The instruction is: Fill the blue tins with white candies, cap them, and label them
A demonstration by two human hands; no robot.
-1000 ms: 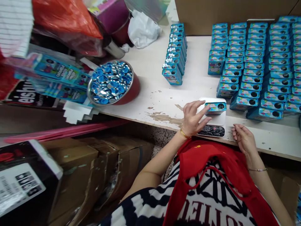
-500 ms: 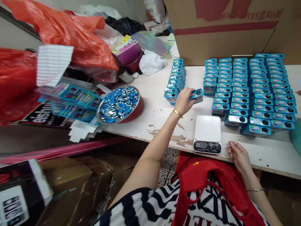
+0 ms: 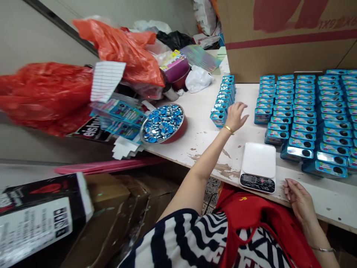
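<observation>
I've got a white table [image 3: 247, 93] w/ rows of blue boxes [image 3: 304, 134] — bright labels, dark round spots; white scale [image 3: 259, 160] in front; L hand [image 3: 236, 116], fingers spread, by leftmost row [image 3: 218, 119]; R hand [image 3: 300, 199] half-curled nr scale — can't say if gripping.

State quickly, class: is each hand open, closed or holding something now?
Left hand: open, no object visible in it.
Right hand: loosely curled; cannot tell whether it holds anything.

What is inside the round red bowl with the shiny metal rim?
The round red bowl holds a heap of small round blue and silver pieces that look like lids. The heap hides the bowl's bottom, so whatever lies below the top layer cannot be seen.
</observation>
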